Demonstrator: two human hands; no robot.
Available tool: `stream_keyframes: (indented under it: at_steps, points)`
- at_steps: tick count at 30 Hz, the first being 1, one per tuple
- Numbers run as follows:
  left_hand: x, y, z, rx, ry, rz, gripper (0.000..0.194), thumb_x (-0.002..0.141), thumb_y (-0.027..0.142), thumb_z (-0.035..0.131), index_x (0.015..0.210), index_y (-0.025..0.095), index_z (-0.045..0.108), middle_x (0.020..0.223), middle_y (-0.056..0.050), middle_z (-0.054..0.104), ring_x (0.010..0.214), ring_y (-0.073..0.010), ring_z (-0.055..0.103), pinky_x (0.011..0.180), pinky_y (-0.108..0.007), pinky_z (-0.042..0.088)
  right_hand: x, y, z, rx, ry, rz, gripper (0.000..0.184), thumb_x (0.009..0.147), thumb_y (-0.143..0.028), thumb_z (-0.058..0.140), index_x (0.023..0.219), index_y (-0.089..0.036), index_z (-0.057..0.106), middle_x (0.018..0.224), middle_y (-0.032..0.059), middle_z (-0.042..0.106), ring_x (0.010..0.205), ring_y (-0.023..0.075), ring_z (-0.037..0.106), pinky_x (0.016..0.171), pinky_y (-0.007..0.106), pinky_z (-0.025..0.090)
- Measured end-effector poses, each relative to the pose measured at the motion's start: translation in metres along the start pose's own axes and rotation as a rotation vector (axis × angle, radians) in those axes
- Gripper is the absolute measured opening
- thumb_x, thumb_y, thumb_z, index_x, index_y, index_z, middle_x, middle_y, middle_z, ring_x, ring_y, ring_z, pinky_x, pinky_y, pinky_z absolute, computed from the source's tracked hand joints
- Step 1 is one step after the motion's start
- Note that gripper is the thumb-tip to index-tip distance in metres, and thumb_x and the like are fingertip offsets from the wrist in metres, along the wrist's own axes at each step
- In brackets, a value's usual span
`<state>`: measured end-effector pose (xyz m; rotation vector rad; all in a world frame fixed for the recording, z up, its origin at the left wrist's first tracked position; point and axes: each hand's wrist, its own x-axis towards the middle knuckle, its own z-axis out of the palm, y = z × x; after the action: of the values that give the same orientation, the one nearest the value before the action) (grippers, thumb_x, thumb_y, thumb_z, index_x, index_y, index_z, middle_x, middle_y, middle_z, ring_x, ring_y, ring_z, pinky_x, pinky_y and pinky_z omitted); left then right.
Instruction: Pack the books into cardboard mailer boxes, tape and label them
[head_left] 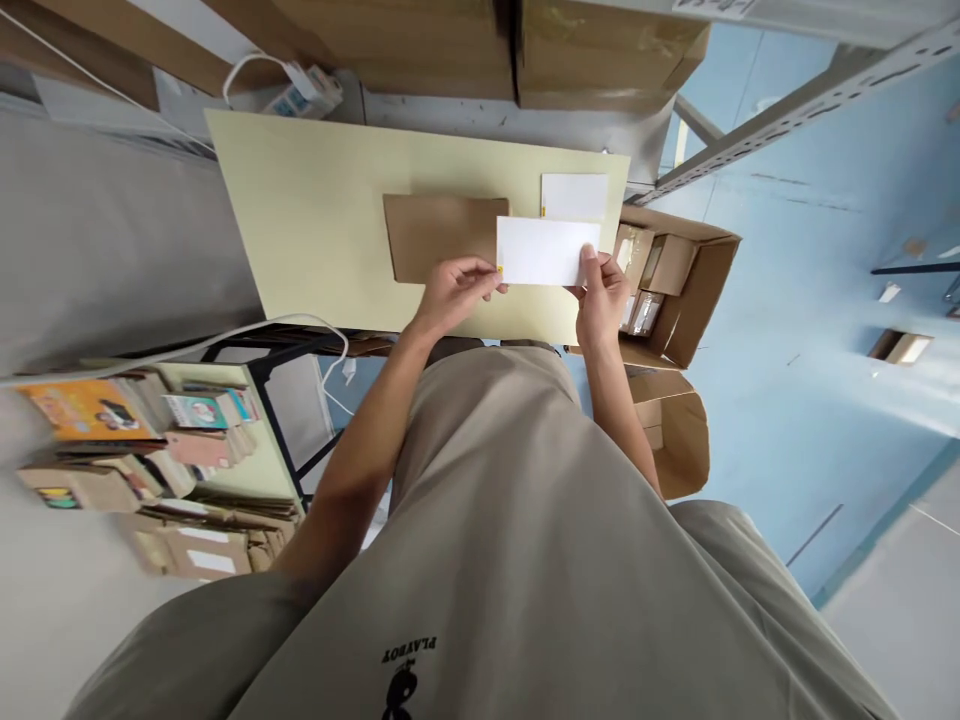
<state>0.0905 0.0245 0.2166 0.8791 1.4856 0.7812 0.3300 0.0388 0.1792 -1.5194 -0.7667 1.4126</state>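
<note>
A blank white card (548, 252) with a small yellow mark at its lower left corner is held up over the pale yellow tabletop (315, 230). My right hand (601, 292) pinches its lower right corner, thumb on top and fingers underneath. At the lower left corner, my left hand (459, 292) has its thumb and fingers closed on the edge by the yellow mark. Partly behind the card lies a flat brown cardboard piece (442, 238). A second white card (574, 195) with a similar yellow mark rests farther back at the right.
An open carton (701, 300) holding several small boxes stands at the table's right, with another open carton (679, 435) nearer me. Large cardboard boxes (435, 50) and a power strip (306, 92) sit behind. Left is a shelf of packets (202, 440); a white cable (225, 335) crosses there.
</note>
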Motion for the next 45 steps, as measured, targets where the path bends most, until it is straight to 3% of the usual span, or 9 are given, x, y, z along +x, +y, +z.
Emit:
stream_keyframes:
  at_steps: [4, 7, 14, 18, 24, 33, 38, 41, 45]
  points:
    - [0.013, -0.006, -0.045, -0.069, 0.233, 0.052, 0.046, 0.096, 0.064, 0.091, 0.082, 0.024, 0.072, 0.066, 0.001, 0.067, 0.068, -0.0150, 0.072, 0.060, -0.023, 0.052, -0.037, -0.014, 0.040, -0.085, -0.248, 0.061, 0.066, 0.079, -0.085, 0.097, 0.084, -0.027, 0.068, 0.073, -0.0050, 0.064, 0.072, 0.0144, 0.069, 0.072, 0.031, 0.070]
    - [0.014, -0.005, -0.081, -0.154, 0.262, 0.104, 0.047, 0.097, 0.067, 0.089, 0.086, 0.024, 0.073, 0.066, 0.000, 0.065, 0.066, -0.0166, 0.072, 0.056, -0.024, 0.048, -0.067, -0.021, 0.081, -0.148, -0.455, 0.134, 0.067, 0.070, -0.084, 0.102, 0.091, -0.025, 0.078, 0.081, -0.0014, 0.077, 0.077, 0.0195, 0.081, 0.073, 0.034, 0.072]
    - [-0.045, -0.009, -0.150, -0.346, -0.032, 0.161, 0.036, 0.089, 0.057, 0.086, 0.086, 0.022, 0.079, 0.071, -0.005, 0.073, 0.063, -0.0192, 0.069, 0.056, -0.031, 0.049, -0.097, -0.041, 0.176, -0.177, -0.340, -0.016, 0.062, 0.081, -0.083, 0.097, 0.105, -0.028, 0.083, 0.099, 0.0016, 0.087, 0.098, 0.0249, 0.090, 0.088, 0.039, 0.077]
    - [-0.072, -0.015, -0.184, -0.409, -0.017, 0.169, 0.030, 0.083, 0.049, 0.089, 0.087, 0.021, 0.079, 0.079, -0.006, 0.079, 0.068, -0.0190, 0.070, 0.061, -0.033, 0.054, -0.110, -0.045, 0.214, -0.244, -0.350, -0.062, 0.061, 0.085, -0.083, 0.095, 0.111, -0.029, 0.084, 0.103, 0.0010, 0.088, 0.107, 0.0254, 0.089, 0.095, 0.041, 0.078]
    - [-0.084, -0.022, -0.228, -0.406, 0.040, 0.162, 0.023, 0.085, 0.038, 0.091, 0.083, 0.021, 0.075, 0.082, -0.006, 0.080, 0.086, -0.0244, 0.082, 0.076, -0.036, 0.065, -0.139, -0.040, 0.264, -0.319, -0.344, -0.080, 0.056, 0.092, -0.082, 0.088, 0.114, -0.030, 0.081, 0.103, 0.0023, 0.086, 0.109, 0.0265, 0.089, 0.094, 0.042, 0.076]
    - [-0.089, -0.040, -0.264, -0.334, 0.045, 0.184, 0.016, 0.091, 0.031, 0.088, 0.087, 0.022, 0.075, 0.084, -0.004, 0.077, 0.088, -0.0237, 0.082, 0.076, -0.035, 0.065, -0.158, -0.028, 0.306, -0.442, -0.297, -0.044, 0.063, 0.092, -0.087, 0.085, 0.115, -0.030, 0.075, 0.102, 0.0038, 0.083, 0.105, 0.0240, 0.086, 0.090, 0.039, 0.073]
    - [-0.094, -0.037, -0.281, -0.253, 0.027, 0.255, 0.013, 0.092, 0.030, 0.084, 0.088, 0.023, 0.075, 0.088, -0.004, 0.079, 0.088, -0.0217, 0.079, 0.076, -0.032, 0.062, -0.169, -0.031, 0.316, -0.616, -0.290, -0.225, 0.045, 0.100, -0.073, 0.087, 0.117, -0.032, 0.079, 0.126, 0.0058, 0.077, 0.118, 0.0226, 0.079, 0.091, 0.033, 0.070]
    - [-0.095, -0.035, -0.292, -0.178, 0.030, 0.279, 0.009, 0.088, 0.026, 0.083, 0.087, 0.023, 0.075, 0.087, -0.003, 0.078, 0.086, -0.0210, 0.076, 0.074, -0.032, 0.059, -0.178, -0.038, 0.323, -0.663, -0.360, -0.280, 0.034, 0.103, -0.064, 0.087, 0.108, -0.030, 0.083, 0.121, 0.0054, 0.075, 0.109, 0.0208, 0.077, 0.087, 0.033, 0.069]
    - [-0.094, -0.035, -0.301, -0.114, 0.029, 0.299, 0.009, 0.085, 0.024, 0.083, 0.085, 0.024, 0.074, 0.082, -0.002, 0.075, 0.081, -0.0203, 0.072, 0.071, -0.032, 0.055, -0.183, -0.040, 0.331, -0.687, -0.371, -0.307, 0.034, 0.100, -0.063, 0.090, 0.103, -0.030, 0.084, 0.113, 0.0040, 0.074, 0.096, 0.0185, 0.073, 0.081, 0.033, 0.067]
